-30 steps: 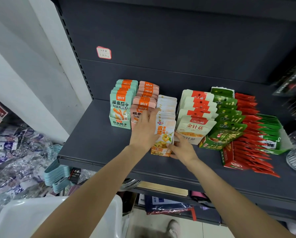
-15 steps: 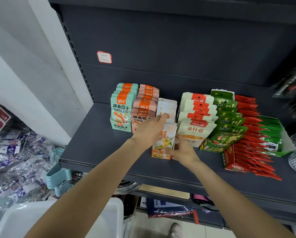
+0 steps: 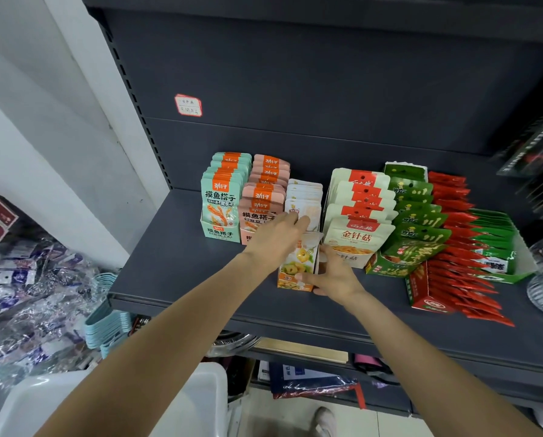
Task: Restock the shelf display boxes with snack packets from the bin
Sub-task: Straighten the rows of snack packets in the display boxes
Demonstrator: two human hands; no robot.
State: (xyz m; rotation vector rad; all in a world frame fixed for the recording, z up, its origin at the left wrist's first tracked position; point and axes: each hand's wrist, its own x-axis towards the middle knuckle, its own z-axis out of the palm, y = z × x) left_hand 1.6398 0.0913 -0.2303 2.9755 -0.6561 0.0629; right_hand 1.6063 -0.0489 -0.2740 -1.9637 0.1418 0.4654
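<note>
Orange-fronted display box (image 3: 297,272) sits mid-shelf, right hand (image 3: 333,279) clamped on its 5 o'clock corner; left hand (image 3: 276,239), fingers extended, should press the white packets (image 3: 305,200) back toward 12 o'clock evenly.

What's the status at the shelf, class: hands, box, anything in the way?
Left hand pressing white packets back. Right hand gripping orange display box front. Neighbouring boxes close either side, nothing blocking.
</note>
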